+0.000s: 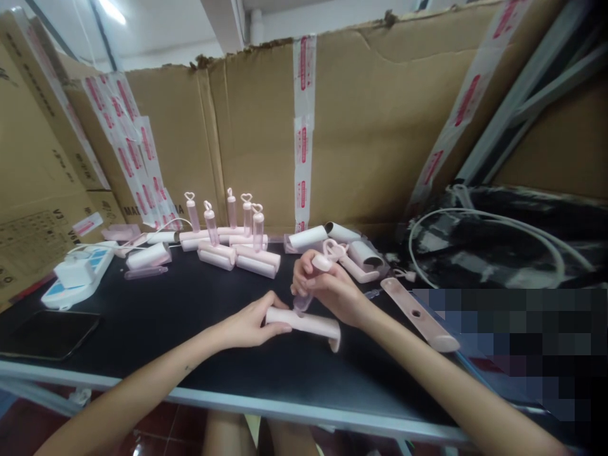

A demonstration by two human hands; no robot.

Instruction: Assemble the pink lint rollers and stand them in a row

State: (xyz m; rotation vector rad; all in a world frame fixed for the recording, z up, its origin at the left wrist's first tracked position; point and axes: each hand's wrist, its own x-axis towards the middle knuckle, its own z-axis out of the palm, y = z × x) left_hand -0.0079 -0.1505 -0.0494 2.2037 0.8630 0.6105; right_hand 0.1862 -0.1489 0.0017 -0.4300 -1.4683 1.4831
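Head view: left hand [249, 326] pins the pink frame [308, 323] near the desk's [156, 316] front edge; right hand [323, 285] grips the handle [308, 285], seemingly seated; push straight down.

Five upright pink heart-topped plastic handles [232, 209], one white power strip [78, 277], one black phone [50, 334], two hands [249, 324].

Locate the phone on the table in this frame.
In the head view, the phone lies flat at the table's near-left edge, just in front of the white power strip and left of the left hand.
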